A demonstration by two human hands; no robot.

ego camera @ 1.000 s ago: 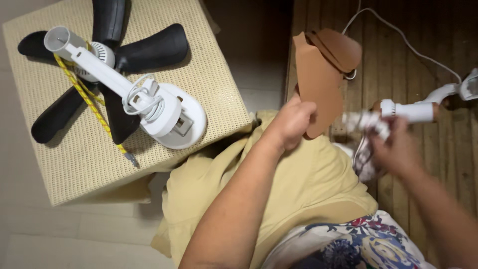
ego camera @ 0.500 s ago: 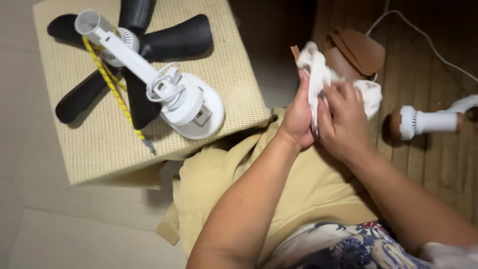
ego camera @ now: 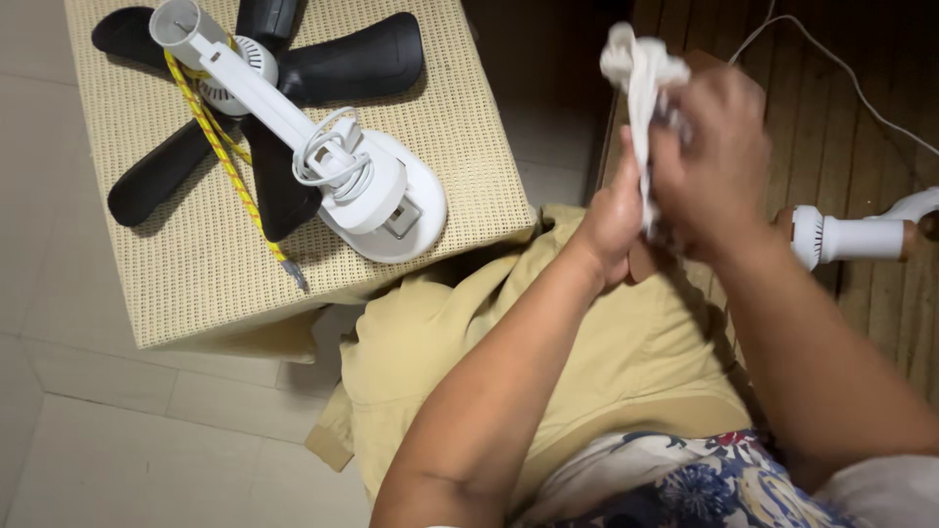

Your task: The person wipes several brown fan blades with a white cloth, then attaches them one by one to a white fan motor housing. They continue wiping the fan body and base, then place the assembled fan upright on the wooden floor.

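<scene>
White cloth and brown piece
The crumpled cloth sticks up between both hands; only a small brown edge shows below them.

The white fan motor housing with wound cord and 5 black plastic blades crowd the woven beige stool, leaving only its front-left corner open.

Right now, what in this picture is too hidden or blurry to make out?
- Brown piece: the right hand and white cloth cover nearly all of it.
- Left hand: its fingers are hidden by the right hand.
- White cord: cut off by the right edge.
- Fan blades: top edge crops one.
</scene>
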